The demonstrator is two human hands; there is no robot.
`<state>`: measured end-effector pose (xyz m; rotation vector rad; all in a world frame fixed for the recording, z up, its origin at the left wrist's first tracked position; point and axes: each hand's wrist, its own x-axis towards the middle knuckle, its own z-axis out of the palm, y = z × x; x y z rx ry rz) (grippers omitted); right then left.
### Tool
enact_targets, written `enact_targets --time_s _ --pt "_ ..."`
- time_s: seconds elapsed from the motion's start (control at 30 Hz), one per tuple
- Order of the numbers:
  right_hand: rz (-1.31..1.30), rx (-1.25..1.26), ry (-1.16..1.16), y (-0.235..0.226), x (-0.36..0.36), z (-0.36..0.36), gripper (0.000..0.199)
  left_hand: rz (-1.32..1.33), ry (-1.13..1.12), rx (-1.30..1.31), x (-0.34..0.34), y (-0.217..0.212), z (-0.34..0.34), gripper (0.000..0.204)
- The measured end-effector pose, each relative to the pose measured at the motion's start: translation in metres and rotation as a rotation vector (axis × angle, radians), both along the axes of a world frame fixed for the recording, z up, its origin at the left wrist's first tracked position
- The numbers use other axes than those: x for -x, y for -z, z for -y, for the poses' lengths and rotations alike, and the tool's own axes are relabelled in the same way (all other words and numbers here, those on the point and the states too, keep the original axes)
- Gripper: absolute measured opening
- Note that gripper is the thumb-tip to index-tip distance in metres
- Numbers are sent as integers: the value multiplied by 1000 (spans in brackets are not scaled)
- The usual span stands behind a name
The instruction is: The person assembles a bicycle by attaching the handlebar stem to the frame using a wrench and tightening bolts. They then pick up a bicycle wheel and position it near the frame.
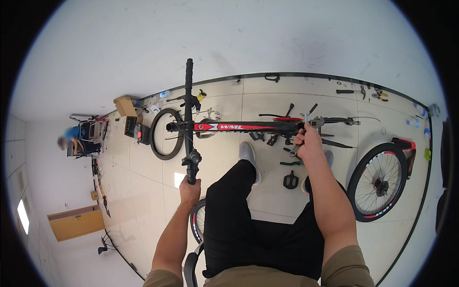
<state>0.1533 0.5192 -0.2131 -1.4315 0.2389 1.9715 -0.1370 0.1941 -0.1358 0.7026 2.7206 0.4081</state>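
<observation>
A black bicycle frame [253, 126] with red and white markings stretches across the middle, without wheels fitted. At its left end is the black handlebar [189, 107], and my left hand [190, 191] is closed around the near end of its grip. My right hand [310, 141] is closed at the frame's seat-tube end, its fingers curled under the hand. A small silver part [306, 116] shows just beyond my right thumb; whether the hand holds it is unclear. Beside the curled fingers shows a ring-ended metal tool [293, 151].
A wheel with a tyre [377, 184] lies at right, and a bare tyre [165, 134] at left. A black pedal [290, 180] lies near my feet. Along the wall are a hammer [351, 91], pliers [380, 94] and bottles. A cardboard box [126, 106] and a seated person [76, 136] are farther left.
</observation>
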Motion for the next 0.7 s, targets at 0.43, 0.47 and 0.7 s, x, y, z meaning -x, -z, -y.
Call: enact_targets --time_s 0.43,0.47,0.7 --pt "-3 6 25 -9 3 2 16 337 -43 -68 5 -3 3 29" --pt "3 4 25 -9 1 2 16 404 -48 -46 4 -5 0 29" --pt "8 14 16 -13 3 1 16 417 -71 -122 7 0 0 25"
